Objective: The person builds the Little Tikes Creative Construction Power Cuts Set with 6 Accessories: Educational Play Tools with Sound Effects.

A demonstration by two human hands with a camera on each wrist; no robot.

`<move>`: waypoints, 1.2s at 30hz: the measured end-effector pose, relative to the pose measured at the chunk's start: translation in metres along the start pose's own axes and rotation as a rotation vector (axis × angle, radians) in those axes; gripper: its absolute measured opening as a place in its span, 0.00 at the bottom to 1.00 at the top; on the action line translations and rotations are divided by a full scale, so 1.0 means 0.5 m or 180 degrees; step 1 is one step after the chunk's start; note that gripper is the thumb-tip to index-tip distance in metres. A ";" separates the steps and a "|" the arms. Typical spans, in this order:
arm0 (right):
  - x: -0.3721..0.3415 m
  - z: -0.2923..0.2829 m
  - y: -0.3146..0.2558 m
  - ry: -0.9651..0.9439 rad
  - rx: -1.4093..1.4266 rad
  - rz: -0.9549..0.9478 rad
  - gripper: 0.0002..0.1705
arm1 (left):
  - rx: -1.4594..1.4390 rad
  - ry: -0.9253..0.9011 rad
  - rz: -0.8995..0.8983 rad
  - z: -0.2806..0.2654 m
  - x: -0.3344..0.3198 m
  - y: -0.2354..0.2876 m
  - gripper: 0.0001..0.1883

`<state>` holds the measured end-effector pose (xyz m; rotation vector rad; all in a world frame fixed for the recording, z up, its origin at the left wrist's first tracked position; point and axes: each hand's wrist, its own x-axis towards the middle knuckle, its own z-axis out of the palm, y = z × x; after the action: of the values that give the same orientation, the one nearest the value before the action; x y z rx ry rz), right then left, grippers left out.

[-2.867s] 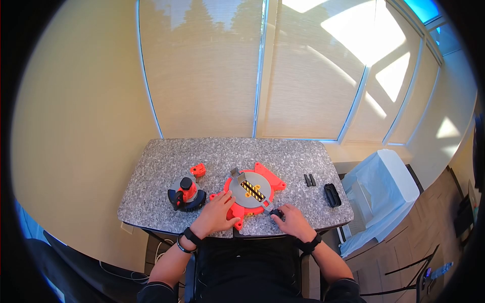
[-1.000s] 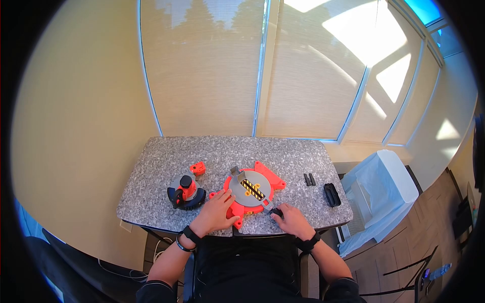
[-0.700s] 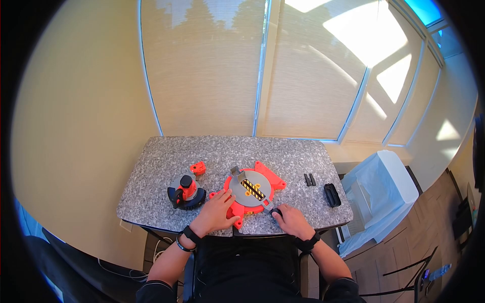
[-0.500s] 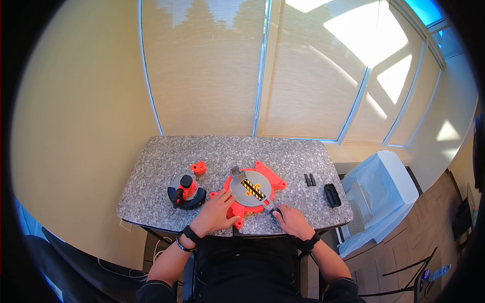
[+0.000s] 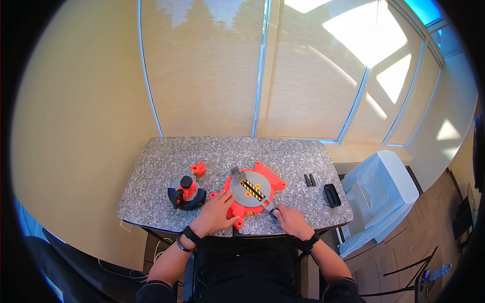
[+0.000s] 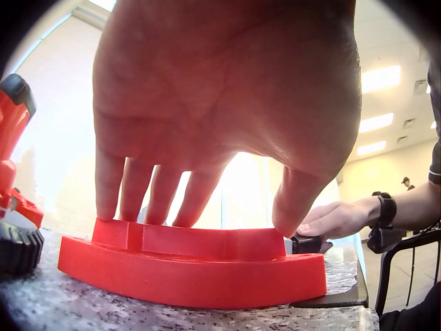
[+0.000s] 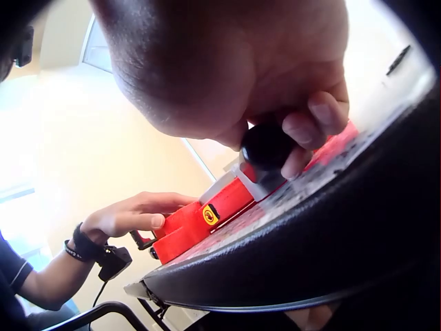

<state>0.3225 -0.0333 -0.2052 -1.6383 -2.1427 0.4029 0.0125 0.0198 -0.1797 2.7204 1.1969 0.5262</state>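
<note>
**Left hand (image 5: 213,214) steadies the round base (image 5: 261,186), right hand (image 5: 294,222) has its knob (image 7: 262,145)**

The speckled gray counter (image 5: 151,154) spreads across the near part of the scene, with a bin in a pale blue liner (image 5: 381,187) standing off to its right. The base, red with a gray disc, sits flat near the middle of the counter's near side, its gray arm pointing near and right. A red and black saw-like unit (image 5: 188,191) rests to the left, apart from the base.

The left hand spans the base's near-left part, fingers spread and nearly straight, fingertips and thumb touching the red plastic; its grip is wide and wraps round nothing. The right hand's grip is closed, fingers curled round the knob at the end of the arm.

An open black tray (image 5: 332,195) lies at the right, a small red block (image 5: 198,169) just beyond the saw-like unit, and two slim black pieces (image 5: 309,180) side by side left of the tray. The knob is mostly hidden in the head view.

The step in hand looks like fitting or turning that knob. The next move seems to call for steady finger control, the arm lined up, and enough bracing that the base doesn't swivel.
</note>
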 end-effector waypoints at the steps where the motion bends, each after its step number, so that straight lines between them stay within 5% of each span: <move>1: -0.001 0.000 0.000 0.0001 -0.0124 -0.0009 0.20 | -0.0048 0.0020 0.0023 0.002 -0.001 -0.001 0.40; 13: 0.071 -0.058 0.048 0.0425 -0.0444 -0.0050 0.18 | 0.0021 0.0152 -0.0013 0.005 -0.008 0.010 0.40; 17: 0.133 -0.065 0.101 0.0714 -0.0406 -0.0727 0.30 | 0.0055 0.0398 0.0039 0.002 -0.014 0.029 0.42; 22: 0.186 -0.064 0.113 0.0317 -0.0172 -0.0644 0.33 | -0.0138 0.0612 -0.0456 -0.019 -0.029 0.079 0.34; 36: 0.202 -0.049 0.107 0.0301 0.0116 -0.0667 0.25 | -0.0215 0.0576 -0.0475 0.026 -0.031 0.047 0.21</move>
<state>0.3569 0.0775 -0.1936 -1.3679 -2.1945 0.2925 0.0239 -0.0070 -0.1900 2.5464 1.3835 0.7910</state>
